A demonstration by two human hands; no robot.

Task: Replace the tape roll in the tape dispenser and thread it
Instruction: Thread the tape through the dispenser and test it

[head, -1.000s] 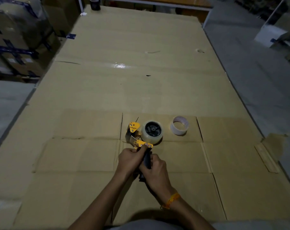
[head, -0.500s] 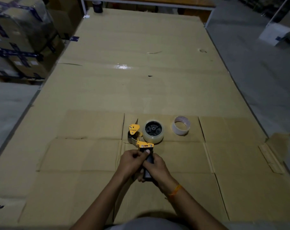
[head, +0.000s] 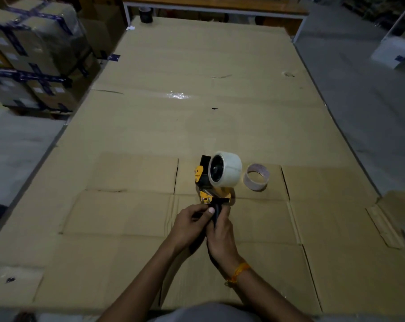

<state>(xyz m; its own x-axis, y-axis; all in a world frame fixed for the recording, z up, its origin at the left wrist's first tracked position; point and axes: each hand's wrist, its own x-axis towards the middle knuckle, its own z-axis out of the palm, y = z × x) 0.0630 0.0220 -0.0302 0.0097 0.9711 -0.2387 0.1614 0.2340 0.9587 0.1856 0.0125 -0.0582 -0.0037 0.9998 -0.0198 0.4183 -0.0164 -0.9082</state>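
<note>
Tipped up since a second ago, the tape dispenser now stands raised on its handle instead of lying flat, so the full tape roll sits higher and shows its broad clear band as well as its dark hub. Flattened cardboard sheets cover the whole work surface, a glossy strip of tape across them farther off; wrapped cartons banded in dark tape are stacked off the left edge, and a grey floor lies to the right. Both forearms reach in from the bottom edge. Left hand curls round the black handle from the left, thumb laid up along it toward the yellow frame. Right hand closes on the same handle from the right and lower down, an orange band at its wrist. Dispenser and roll are near the middle of the near cardboard, the roll mounted on the hub at the right of the yellow and black body. Just right of it, apart from it, the spent tape core lies on the cardboard, thin-walled and hollow. Whether any tape end is drawn from the roll cannot be told.
</note>
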